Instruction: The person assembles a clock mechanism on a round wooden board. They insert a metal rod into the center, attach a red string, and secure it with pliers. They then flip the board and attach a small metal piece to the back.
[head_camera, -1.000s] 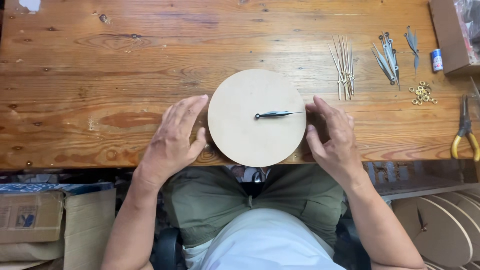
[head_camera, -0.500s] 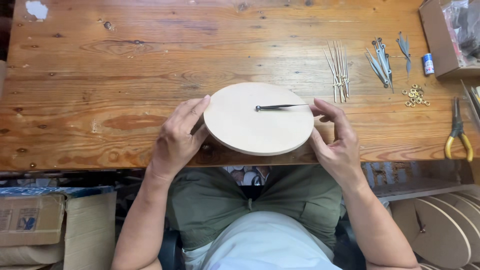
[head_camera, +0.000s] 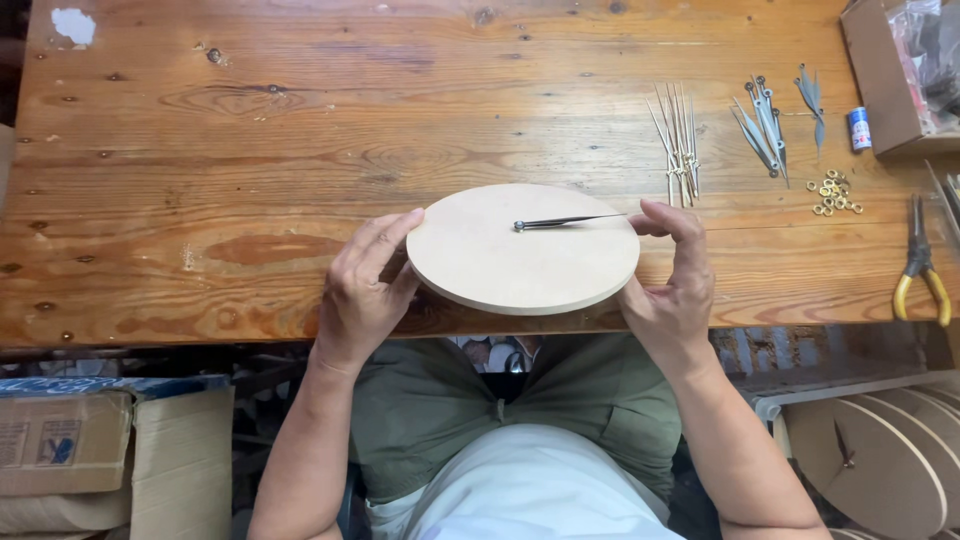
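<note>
Head-cam view looking down at a wooden workbench (head_camera: 250, 150), person seated at its near edge. Both hands hold a round, pale wooden clock face (head_camera: 523, 248) by its rim, just above the near edge of the bench & tilted a little, far side up. A thin dark metal clock hand (head_camera: 568, 221) sits on the centre pin, pointing right, tip reaching almost to the rim.

Left hand (head_camera: 362, 290): grasping the disc's left edge, fingers curled up over the rim, palm below. Right hand (head_camera: 673, 290): grasping the right edge, fingers arched over the rim close to the hand's tip, thumb tucked under.

Far right on the bench, well apart from the disc: a bundle of long thin metal clock hands (head_camera: 677, 140), a smaller group of shorter dark pointed hands (head_camera: 762, 125), a little heap of small brass rings (head_camera: 832, 192), a small blue-and-white tube (head_camera: 859, 128), yellow-handled pliers (head_camera: 920, 268) & a cardboard box (head_camera: 885, 75) at the corner. Below the bench at right, a stack of similar wooden discs (head_camera: 880, 470), one with a hand fitted. At near left, cardboard cartons (head_camera: 65, 440).

Judgement: the step in hand looks like clock assembly w/ one hand fitted on the pin. A next part would call for freeing the right hand, keeping the disc level w/ the left so the fitted hand isn't knocked, & reaching far right to the parts.
</note>
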